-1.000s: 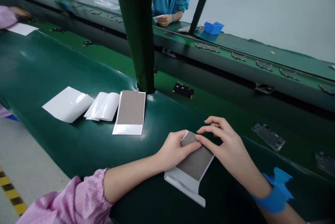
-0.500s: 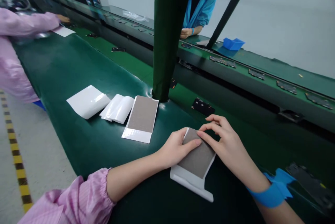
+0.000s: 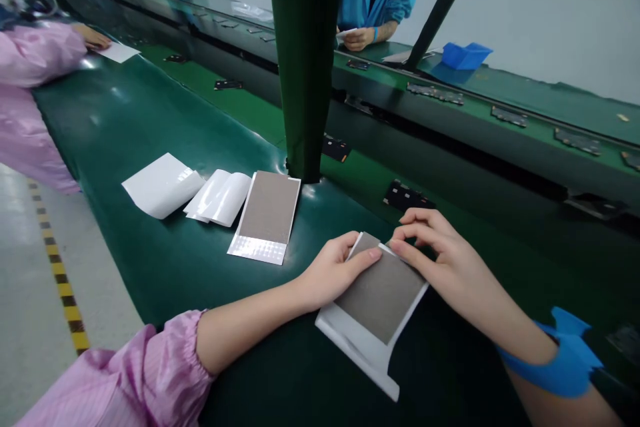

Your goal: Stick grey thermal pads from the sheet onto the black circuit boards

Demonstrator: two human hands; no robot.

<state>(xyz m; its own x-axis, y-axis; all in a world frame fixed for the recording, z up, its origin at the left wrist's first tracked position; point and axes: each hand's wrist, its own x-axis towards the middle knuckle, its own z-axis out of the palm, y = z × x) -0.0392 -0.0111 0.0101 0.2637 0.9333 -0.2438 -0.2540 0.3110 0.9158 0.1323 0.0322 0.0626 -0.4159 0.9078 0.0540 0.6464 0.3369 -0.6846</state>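
My left hand (image 3: 333,274) grips a grey sheet on white backing paper (image 3: 387,300), its thumb flat on the grey face and its fingers behind. The lower end of the white backing curls up. At the sheet's upper edge, my right hand (image 3: 430,247) pinches with thumb and forefinger, the other fingers bent; whatever small bit lies between the tips is hidden. White backing shows along that upper edge, between two grey parts. Left of my hands, a second grey sheet on white backing (image 3: 273,207) lies on the green tabletop (image 3: 200,287).
Curled white papers (image 3: 220,197) and a bent white sheet (image 3: 163,184) lie farther left. A green post (image 3: 307,67) rises behind them. Circuit boards (image 3: 407,195) sit on the green line. Across it, a co-worker's hand (image 3: 357,39) holds something white near a blue bin (image 3: 465,56).
My right hand has shifted slightly right along the sheet's upper edge, and a white strip of backing now shows there. The held sheet is tilted a little more. My view has turned slightly.
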